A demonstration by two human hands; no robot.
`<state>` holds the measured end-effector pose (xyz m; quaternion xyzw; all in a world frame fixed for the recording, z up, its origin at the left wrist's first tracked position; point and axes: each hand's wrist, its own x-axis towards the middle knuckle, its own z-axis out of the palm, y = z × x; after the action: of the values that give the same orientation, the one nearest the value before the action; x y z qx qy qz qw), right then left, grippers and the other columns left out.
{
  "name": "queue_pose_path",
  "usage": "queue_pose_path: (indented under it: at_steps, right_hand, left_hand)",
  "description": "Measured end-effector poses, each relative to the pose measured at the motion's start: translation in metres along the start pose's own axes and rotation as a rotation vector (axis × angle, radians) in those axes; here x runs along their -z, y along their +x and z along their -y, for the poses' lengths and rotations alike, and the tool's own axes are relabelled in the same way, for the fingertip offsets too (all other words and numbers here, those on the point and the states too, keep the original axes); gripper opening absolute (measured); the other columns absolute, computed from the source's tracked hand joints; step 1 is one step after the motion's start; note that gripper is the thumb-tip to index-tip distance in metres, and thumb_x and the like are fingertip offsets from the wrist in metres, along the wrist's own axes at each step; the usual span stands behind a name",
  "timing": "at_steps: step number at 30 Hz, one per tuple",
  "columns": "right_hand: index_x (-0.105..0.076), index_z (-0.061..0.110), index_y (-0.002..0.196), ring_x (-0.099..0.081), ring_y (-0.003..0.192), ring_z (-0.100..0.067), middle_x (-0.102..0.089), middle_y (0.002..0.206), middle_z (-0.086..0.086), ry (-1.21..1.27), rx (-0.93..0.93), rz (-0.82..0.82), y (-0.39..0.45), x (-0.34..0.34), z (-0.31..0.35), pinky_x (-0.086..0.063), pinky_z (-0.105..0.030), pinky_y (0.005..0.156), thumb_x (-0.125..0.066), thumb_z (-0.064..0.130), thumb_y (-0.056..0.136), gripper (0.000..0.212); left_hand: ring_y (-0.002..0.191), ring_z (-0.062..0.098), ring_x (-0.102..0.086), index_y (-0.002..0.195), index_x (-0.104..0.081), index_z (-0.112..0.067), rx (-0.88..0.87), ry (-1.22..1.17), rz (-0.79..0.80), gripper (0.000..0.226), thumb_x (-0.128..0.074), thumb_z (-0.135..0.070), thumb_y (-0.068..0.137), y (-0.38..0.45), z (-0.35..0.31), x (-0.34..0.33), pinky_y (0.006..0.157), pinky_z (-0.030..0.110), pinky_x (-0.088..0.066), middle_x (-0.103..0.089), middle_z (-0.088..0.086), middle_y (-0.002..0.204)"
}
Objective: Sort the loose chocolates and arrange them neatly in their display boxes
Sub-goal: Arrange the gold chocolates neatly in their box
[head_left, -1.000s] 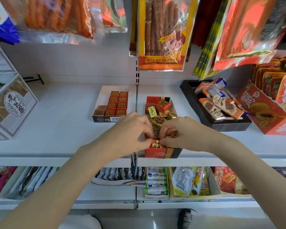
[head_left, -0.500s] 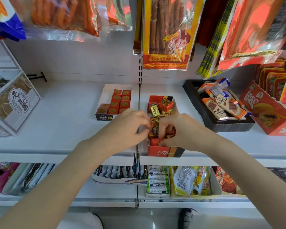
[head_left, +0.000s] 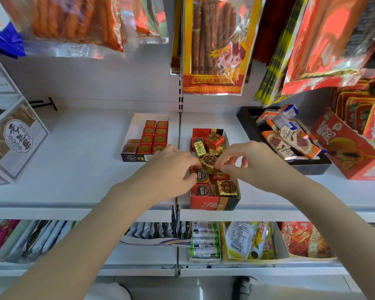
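A red and black display box (head_left: pixel 214 204) stands at the shelf's front edge, filled with foil-wrapped square chocolates in gold and red. Two lie flat at its front: a red one (head_left: pixel 202 190) and a gold one (head_left: pixel 227 188). More sit jumbled at the back (head_left: pixel 213 139). My left hand (head_left: pixel 171 167) and my right hand (head_left: pixel 251 161) meet over the box's middle, both pinching a gold chocolate (head_left: pixel 209 161) between their fingertips. A white box (head_left: pixel 136 126) to the left holds neat rows of red square chocolates (head_left: pixel 155 135).
A black tray (head_left: pixel 247 118) of wrapped chocolate bars sits right of the box, then a red carton (head_left: pixel 346 148). A clear-fronted box (head_left: pixel 13 139) stands far left. Snack bags hang overhead (head_left: pixel 212 44). The lower shelf (head_left: pixel 204 267) carries more packets.
Both hands have moved back from the box's front to its middle, uncovering the two flat front chocolates. They now hold a gold chocolate higher up.
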<state>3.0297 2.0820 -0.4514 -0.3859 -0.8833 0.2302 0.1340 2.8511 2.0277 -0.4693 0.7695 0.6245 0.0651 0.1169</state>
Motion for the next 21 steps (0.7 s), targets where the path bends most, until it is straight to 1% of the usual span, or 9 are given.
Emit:
queue_pose_path:
  at_steps: [4,6,8,11,13,15,17,19,21]
  right_hand:
    - [-0.071,0.017,0.088,-0.053,0.069,0.000,-0.059,0.079,0.015,-0.039,0.008,-0.059,0.000,0.001,-0.003,-0.037,0.000,0.061,-0.063,0.015,0.083,0.010]
    - [-0.071,0.018,0.088,-0.056,0.072,-0.002,-0.062,0.078,0.013,-0.016,0.012,0.008,-0.001,0.003,-0.002,-0.038,-0.002,0.061,-0.068,0.024,0.079,0.011]
    - [-0.070,0.021,0.090,-0.054,0.076,-0.002,-0.059,0.076,0.019,-0.047,0.021,0.134,-0.003,0.005,-0.002,-0.037,-0.003,0.064,-0.069,0.032,0.076,0.017]
    - [-0.070,0.023,0.091,-0.052,0.077,-0.002,-0.054,0.075,0.022,-0.114,0.033,0.235,-0.005,0.006,0.000,-0.037,-0.003,0.066,-0.069,0.034,0.077,0.017]
    - [-0.070,0.023,0.090,-0.052,0.077,-0.001,-0.056,0.080,0.019,-0.125,0.043,0.152,-0.003,0.008,-0.002,-0.038,-0.005,0.062,-0.068,0.031,0.078,0.015]
    - [-0.069,0.023,0.094,-0.048,0.076,-0.002,-0.057,0.090,0.016,-0.184,0.048,-0.016,0.001,0.010,-0.007,-0.032,-0.007,0.058,-0.067,0.030,0.079,0.017]
    - [-0.067,0.022,0.100,-0.041,0.085,-0.005,-0.059,0.103,0.011,-0.261,0.035,-0.115,0.005,0.010,-0.012,-0.027,-0.011,0.065,-0.067,0.030,0.079,0.022]
    - [-0.063,0.022,0.106,-0.037,0.093,-0.007,-0.060,0.112,0.007,-0.290,0.013,-0.100,0.009,0.006,-0.017,-0.027,-0.018,0.074,-0.067,0.029,0.080,0.028]
    - [-0.059,0.021,0.109,-0.037,0.093,-0.007,-0.061,0.112,0.005,-0.283,-0.005,-0.073,0.011,-0.001,-0.020,-0.028,-0.020,0.073,-0.066,0.026,0.081,0.030]
  left_hand:
    - [0.110,0.017,-0.036,0.122,-0.053,-0.025,0.012,-0.004,0.002,0.035,-0.050,-0.034,0.089,0.006,-0.004,-0.002,0.092,0.037,-0.034,-0.056,-0.008,0.116]
    - [0.108,0.016,-0.035,0.120,-0.053,-0.025,0.020,0.009,0.014,0.036,-0.052,-0.039,0.087,0.007,-0.005,-0.002,0.090,0.037,-0.033,-0.055,-0.007,0.112]
    - [0.109,0.016,-0.035,0.120,-0.052,-0.026,0.030,0.014,0.031,0.039,-0.053,-0.043,0.086,0.008,-0.006,-0.002,0.091,0.037,-0.032,-0.054,-0.007,0.112]
    - [0.112,0.017,-0.034,0.122,-0.051,-0.027,0.029,0.003,0.063,0.040,-0.054,-0.042,0.085,0.009,-0.007,-0.001,0.094,0.038,-0.034,-0.052,-0.006,0.114]
    - [0.112,0.018,-0.035,0.122,-0.051,-0.027,0.020,-0.012,0.069,0.038,-0.055,-0.039,0.085,0.009,-0.007,0.000,0.094,0.038,-0.035,-0.052,-0.005,0.116]
    - [0.114,0.018,-0.037,0.121,-0.052,-0.026,0.018,-0.032,0.064,0.038,-0.056,-0.036,0.086,0.009,-0.007,-0.001,0.096,0.039,-0.035,-0.052,-0.005,0.117]
    - [0.114,0.018,-0.038,0.121,-0.052,-0.024,0.017,-0.040,0.055,0.037,-0.057,-0.035,0.085,0.009,-0.007,-0.002,0.097,0.042,-0.036,-0.054,-0.005,0.118]
    - [0.114,0.019,-0.039,0.120,-0.053,-0.024,0.019,-0.043,0.048,0.037,-0.057,-0.035,0.085,0.009,-0.007,-0.003,0.098,0.043,-0.036,-0.055,-0.005,0.117]
    - [0.113,0.019,-0.038,0.120,-0.054,-0.024,0.023,-0.054,0.035,0.036,-0.057,-0.034,0.086,0.008,-0.007,-0.004,0.097,0.042,-0.036,-0.055,-0.005,0.116]
